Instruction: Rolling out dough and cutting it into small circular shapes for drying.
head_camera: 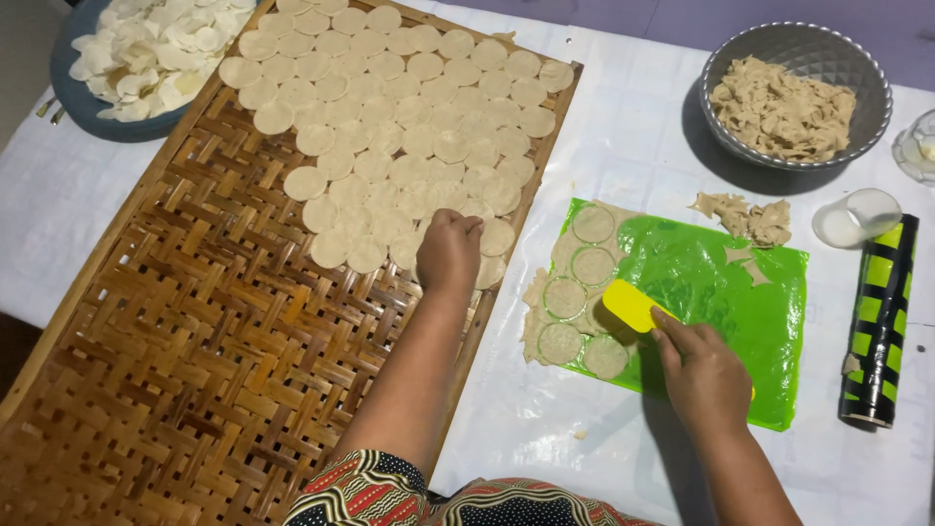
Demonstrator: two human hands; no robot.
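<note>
Holding a yellow scraper [631, 304] pinched in the right hand [703, 375], blade angled up-left over dough circles [582, 297] on the green mat [740, 292], left hand [448, 251] fingers curled on discs [409, 127] at the woven tray [195, 331] right edge, bare weave lower left.

Even, fairly bright indoor light from above. Soft shadow left of grey bowl [740, 58], faint shadow beside right hand [703, 375]. Mild glare on white table cover [633, 127]. Focus sharp overall; slight softness and wide-angle stretch toward edges.

Woven tray [195, 370] left of mat [721, 292]; bowl [867, 73] behind.
</note>
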